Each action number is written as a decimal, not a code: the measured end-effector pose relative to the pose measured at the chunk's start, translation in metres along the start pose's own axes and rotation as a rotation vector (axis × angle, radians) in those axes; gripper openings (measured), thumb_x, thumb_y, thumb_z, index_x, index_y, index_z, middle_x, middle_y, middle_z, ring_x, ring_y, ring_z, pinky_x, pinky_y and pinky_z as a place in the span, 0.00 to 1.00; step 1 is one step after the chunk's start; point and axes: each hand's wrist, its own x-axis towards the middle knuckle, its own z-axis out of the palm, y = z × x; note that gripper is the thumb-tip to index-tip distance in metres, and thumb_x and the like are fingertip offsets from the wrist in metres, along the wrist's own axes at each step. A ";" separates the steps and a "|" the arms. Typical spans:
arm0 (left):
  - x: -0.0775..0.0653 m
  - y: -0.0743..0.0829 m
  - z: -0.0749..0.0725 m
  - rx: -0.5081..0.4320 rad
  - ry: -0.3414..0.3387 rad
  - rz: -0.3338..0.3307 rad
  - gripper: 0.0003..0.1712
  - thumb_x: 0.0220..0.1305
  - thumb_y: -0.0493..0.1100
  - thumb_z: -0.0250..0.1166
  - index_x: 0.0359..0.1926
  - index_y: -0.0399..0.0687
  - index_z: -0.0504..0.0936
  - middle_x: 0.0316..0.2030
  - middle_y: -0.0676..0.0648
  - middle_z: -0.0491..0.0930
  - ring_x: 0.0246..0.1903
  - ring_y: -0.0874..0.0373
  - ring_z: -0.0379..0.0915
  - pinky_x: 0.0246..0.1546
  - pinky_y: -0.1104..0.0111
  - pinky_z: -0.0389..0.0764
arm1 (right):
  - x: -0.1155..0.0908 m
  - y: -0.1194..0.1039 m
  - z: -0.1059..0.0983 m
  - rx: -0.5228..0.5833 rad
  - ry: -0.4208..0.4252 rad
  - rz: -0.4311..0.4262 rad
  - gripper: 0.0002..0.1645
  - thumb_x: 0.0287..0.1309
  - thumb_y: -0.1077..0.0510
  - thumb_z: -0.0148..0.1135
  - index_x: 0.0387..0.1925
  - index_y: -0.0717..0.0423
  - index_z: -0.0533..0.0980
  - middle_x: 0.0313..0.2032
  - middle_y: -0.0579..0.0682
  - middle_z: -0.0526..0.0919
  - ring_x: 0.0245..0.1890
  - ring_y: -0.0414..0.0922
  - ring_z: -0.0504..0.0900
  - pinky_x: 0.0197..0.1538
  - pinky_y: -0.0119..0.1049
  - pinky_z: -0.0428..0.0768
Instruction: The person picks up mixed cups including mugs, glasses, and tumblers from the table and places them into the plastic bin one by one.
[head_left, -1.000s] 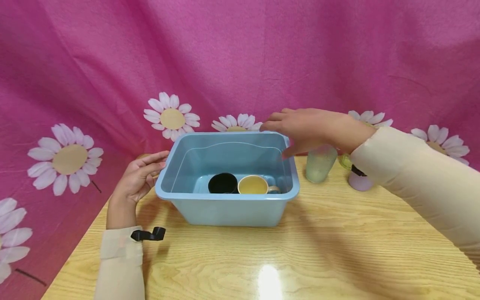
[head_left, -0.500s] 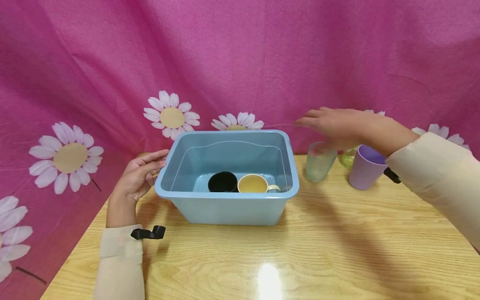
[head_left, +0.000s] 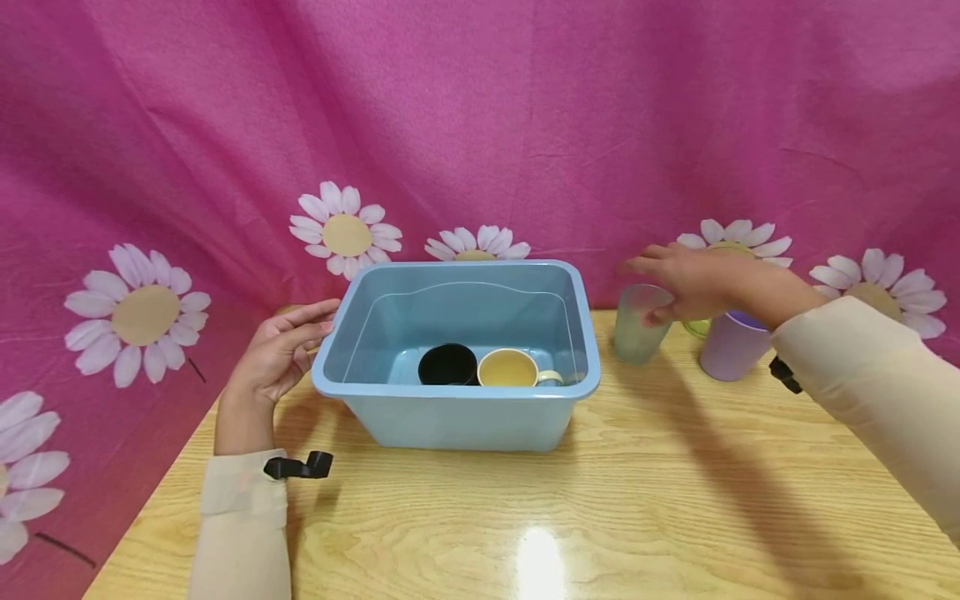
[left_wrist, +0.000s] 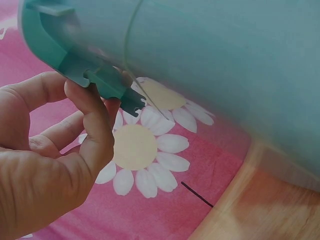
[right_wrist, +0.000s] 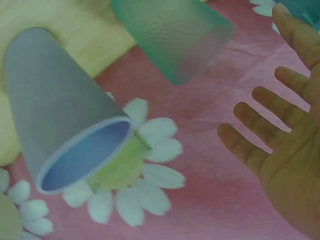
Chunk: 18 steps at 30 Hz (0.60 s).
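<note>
My left hand [head_left: 273, 358] holds the left rim of a light blue plastic tub [head_left: 465, 421]; in the left wrist view its curled fingers and thumb meet the rim's green-looking edge [left_wrist: 95, 80]. Inside the tub are a black cup [head_left: 447, 365] and a cream mug [head_left: 507, 367] with a handle. My right hand [head_left: 705, 279] hovers, fingers spread, just behind and above a frosted green tumbler [head_left: 636, 337]. In the right wrist view the palm [right_wrist: 295, 170] faces the tumbler [right_wrist: 175, 35] and nothing is held. A purple cup [head_left: 731, 350] stands upright beneath the right wrist.
A yellow-green glass [head_left: 697, 327] stands behind the purple cup, mostly hidden by the right hand. A pink cloth [head_left: 480, 125] with white daisies hangs behind the wooden table [head_left: 450, 517]. The tub stands left of the tumbler.
My right hand has moved right, from over the tub's right rim to above the tumbler, and has come slightly lower. The left hand and tub have stayed put.
</note>
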 end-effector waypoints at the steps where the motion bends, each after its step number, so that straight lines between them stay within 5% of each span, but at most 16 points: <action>1: 0.000 0.000 0.000 0.000 0.000 0.000 0.17 0.71 0.27 0.60 0.54 0.42 0.88 0.43 0.48 0.89 0.39 0.57 0.88 0.42 0.65 0.88 | 0.000 0.002 0.004 0.008 -0.007 0.010 0.47 0.54 0.46 0.78 0.69 0.63 0.69 0.63 0.64 0.73 0.63 0.65 0.72 0.62 0.62 0.75; 18: 0.001 -0.001 -0.002 0.006 -0.002 0.010 0.18 0.71 0.27 0.60 0.56 0.41 0.86 0.44 0.48 0.89 0.41 0.58 0.87 0.43 0.65 0.87 | 0.010 0.020 0.051 0.112 -0.012 0.113 0.54 0.52 0.43 0.79 0.73 0.60 0.64 0.67 0.68 0.67 0.64 0.73 0.67 0.60 0.69 0.72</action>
